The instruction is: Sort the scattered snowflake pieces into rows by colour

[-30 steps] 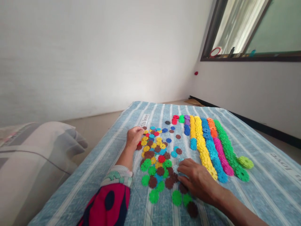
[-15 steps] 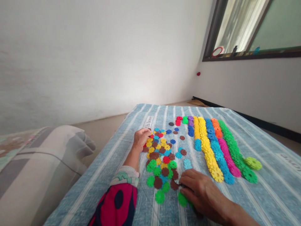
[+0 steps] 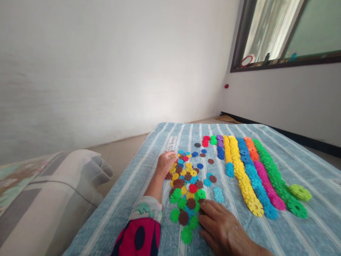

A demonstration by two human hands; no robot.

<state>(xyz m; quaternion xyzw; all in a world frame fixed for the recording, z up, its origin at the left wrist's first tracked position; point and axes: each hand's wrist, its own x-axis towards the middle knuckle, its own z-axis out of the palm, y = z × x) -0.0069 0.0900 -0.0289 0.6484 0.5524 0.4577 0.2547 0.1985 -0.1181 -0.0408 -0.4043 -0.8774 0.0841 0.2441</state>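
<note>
A loose mixed heap of notched plastic discs (image 3: pixel 191 203) in green, brown, yellow, red and blue lies on the striped cloth. At its far left edge is my left hand (image 3: pixel 165 164), fingers bent and close together among yellow and brown discs. What they pinch, if anything, is hidden. My right hand (image 3: pixel 222 224) rests palm down at the heap's near right side. Its fingers are curled against the discs and cover some of them; their tips are out of sight. Just beyond it lie light blue discs (image 3: pixel 218 195).
Overlapping disc rows run along the right: yellow (image 3: pixel 241 177), blue (image 3: pixel 254 179), magenta (image 3: pixel 269 186) and green (image 3: pixel 277 176). Lime discs (image 3: pixel 300 192) lie beside the green row. A grey draped bundle (image 3: pixel 69 192) stands left of the cloth-covered surface (image 3: pixel 128 199).
The view has shifted, so everything sits slightly lower and further right. My right hand has moved left against the heap, covering brown and green discs. My left hand stays by the far left edge.
</note>
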